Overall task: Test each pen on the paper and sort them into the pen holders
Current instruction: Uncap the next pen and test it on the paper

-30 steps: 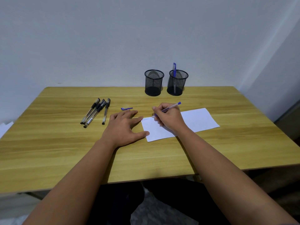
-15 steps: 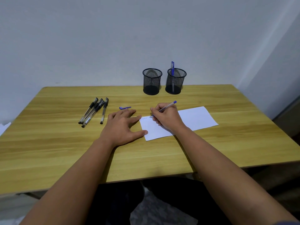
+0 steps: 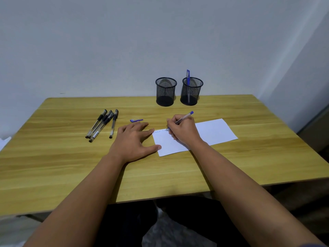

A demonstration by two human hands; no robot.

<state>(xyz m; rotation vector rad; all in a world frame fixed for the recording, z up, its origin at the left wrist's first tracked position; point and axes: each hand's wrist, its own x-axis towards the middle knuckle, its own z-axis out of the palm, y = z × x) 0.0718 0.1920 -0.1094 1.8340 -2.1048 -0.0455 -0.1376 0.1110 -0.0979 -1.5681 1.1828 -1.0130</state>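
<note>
Pale wall backs a yellow wooden table [image 3: 71, 166]. On it, the right hand [image 3: 183, 132] pinches a clear blue-ended pen [image 3: 184, 117], tip on the white paper sheet [image 3: 213, 131]; the left hand [image 3: 132, 141] lies spread, thumb pinning the sheet's edge. Should that thumb lift, strokes may drag the paper. The loose blue cap [image 3: 136, 120] could roll off.
</note>
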